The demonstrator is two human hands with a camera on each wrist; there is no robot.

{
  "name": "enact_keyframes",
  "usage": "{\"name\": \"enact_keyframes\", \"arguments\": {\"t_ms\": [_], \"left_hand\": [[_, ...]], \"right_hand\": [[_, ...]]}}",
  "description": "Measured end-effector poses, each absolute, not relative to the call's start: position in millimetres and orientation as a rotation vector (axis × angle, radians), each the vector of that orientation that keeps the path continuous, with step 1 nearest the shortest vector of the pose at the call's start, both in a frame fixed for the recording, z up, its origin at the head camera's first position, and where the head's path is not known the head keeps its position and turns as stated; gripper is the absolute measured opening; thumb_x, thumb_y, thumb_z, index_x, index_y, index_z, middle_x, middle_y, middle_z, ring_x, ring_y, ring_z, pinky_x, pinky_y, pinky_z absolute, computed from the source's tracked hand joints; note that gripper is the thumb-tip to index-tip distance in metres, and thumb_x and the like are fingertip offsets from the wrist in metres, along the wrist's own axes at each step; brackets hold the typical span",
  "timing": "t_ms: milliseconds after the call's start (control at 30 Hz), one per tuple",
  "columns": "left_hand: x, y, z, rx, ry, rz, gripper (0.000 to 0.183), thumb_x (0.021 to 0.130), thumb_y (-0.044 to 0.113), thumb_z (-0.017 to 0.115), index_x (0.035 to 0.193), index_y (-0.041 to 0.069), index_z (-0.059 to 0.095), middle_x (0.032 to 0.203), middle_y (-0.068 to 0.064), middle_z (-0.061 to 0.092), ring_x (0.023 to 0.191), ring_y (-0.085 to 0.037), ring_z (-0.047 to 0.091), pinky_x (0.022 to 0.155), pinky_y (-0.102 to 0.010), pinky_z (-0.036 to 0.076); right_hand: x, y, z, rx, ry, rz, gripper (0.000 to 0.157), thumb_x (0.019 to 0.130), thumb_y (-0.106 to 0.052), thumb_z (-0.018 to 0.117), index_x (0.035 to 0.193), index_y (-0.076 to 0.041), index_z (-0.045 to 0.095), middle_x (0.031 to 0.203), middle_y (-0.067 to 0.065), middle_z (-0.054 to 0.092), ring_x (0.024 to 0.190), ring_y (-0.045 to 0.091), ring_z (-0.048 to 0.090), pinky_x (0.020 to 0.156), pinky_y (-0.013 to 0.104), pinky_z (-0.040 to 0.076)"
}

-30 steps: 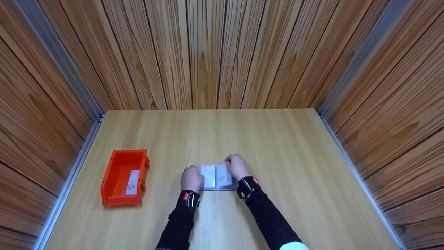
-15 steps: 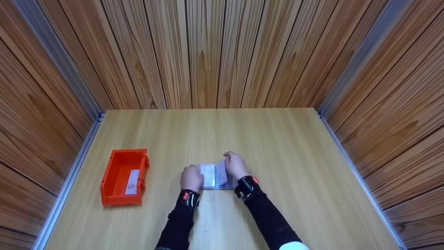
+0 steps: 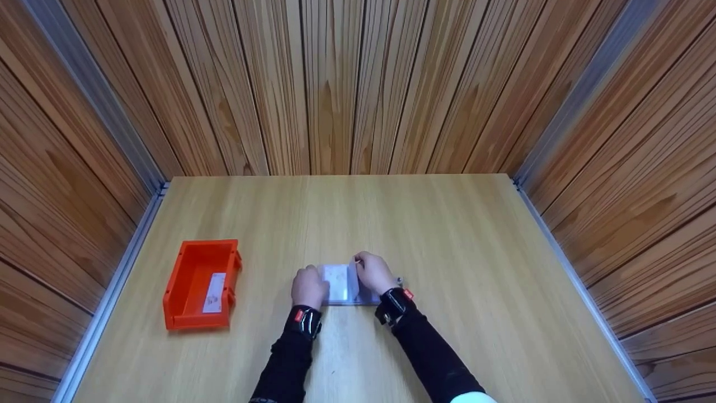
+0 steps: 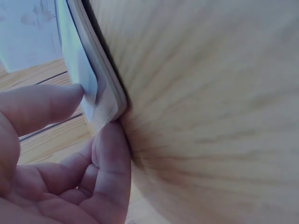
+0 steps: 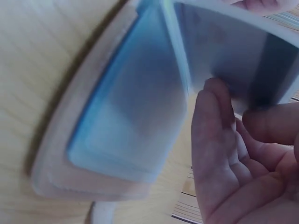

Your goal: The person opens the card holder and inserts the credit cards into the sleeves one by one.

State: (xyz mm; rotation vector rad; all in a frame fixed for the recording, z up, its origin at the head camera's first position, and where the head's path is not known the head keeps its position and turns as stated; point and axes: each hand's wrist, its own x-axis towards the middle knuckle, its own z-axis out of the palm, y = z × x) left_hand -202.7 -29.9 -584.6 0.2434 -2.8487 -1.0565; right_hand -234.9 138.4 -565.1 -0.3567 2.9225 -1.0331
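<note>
A small card holder (image 3: 366,298) with clear plastic sleeves lies spread open on the table between my two hands. My left hand (image 3: 309,287) pinches its left edge, thumb (image 4: 51,105) on the sleeve side and a finger beneath the corner. With thumb and fingertips, my right hand (image 3: 375,273) holds a sleeve page (image 5: 247,51) that stands raised near the fold; a dark band runs across it. Under that page, bluish sleeves (image 5: 131,107) lie on the pinkish cover (image 5: 93,186). A strap end with a snap (image 3: 399,281) shows beside the right wrist.
An orange bin (image 3: 190,280) with a white label (image 3: 214,293) stands to the left on the wooden table (image 3: 447,235). Wood-panelled walls (image 3: 330,89) with metal corner rails (image 3: 582,296) close in the back and both sides.
The right-hand sleeve page has swung up and leftward, from nearly flat to upright near the fold. My right hand has moved left with it, uncovering the snap strap. The left hand stays put.
</note>
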Motion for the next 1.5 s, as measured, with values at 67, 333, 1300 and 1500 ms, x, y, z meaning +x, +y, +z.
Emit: {"name": "enact_keyframes", "arguments": {"t_ms": [67,333,1300,1500], "left_hand": [[-203.4,-30.5,-585.5,0.242,-2.858,-1.055,0.016,0.073,0.003,0.072,0.082,-0.006,0.062,0.079,-0.02,0.062,0.079,-0.04,0.064,0.071,-0.05,0.05],[-204.8,-33.5,-585.3,0.251,-2.858,-1.117,0.013,0.073,0.001,0.07,0.081,-0.006,0.062,0.078,-0.02,0.063,0.078,-0.038,0.064,0.07,-0.05,0.05],[-206.8,-32.9,-583.9,0.325,-2.898,-1.173,0.008,0.078,0.003,0.067,0.08,-0.002,0.062,0.075,-0.012,0.06,0.073,-0.03,0.06,0.065,-0.045,0.047],[-207.4,-33.3,-584.0,0.335,-2.899,-1.172,0.007,0.078,0.003,0.067,0.081,-0.002,0.062,0.075,-0.012,0.061,0.073,-0.029,0.061,0.065,-0.044,0.048]], "right_hand": [[-233.8,137.5,-566.8,-0.351,2.898,-1.036,0.021,0.093,-0.002,0.056,0.11,0.004,0.066,0.105,0.018,0.069,0.095,0.031,0.066,0.086,0.044,0.051],[-230.3,135.2,-569.4,-0.321,2.775,-1.066,0.017,0.094,-0.002,0.058,0.109,0.002,0.066,0.08,0.004,0.064,0.071,0.017,0.062,0.071,0.034,0.052],[-227.3,128.7,-578.2,-0.346,2.845,-0.973,0.015,0.083,0.0,0.069,0.098,-0.001,0.069,0.083,0.003,0.063,0.079,0.02,0.06,0.075,0.035,0.051],[-227.6,129.2,-580.0,-0.379,2.859,-0.979,0.015,0.083,0.0,0.069,0.097,-0.001,0.069,0.083,0.002,0.063,0.079,0.019,0.06,0.075,0.034,0.051]]}}
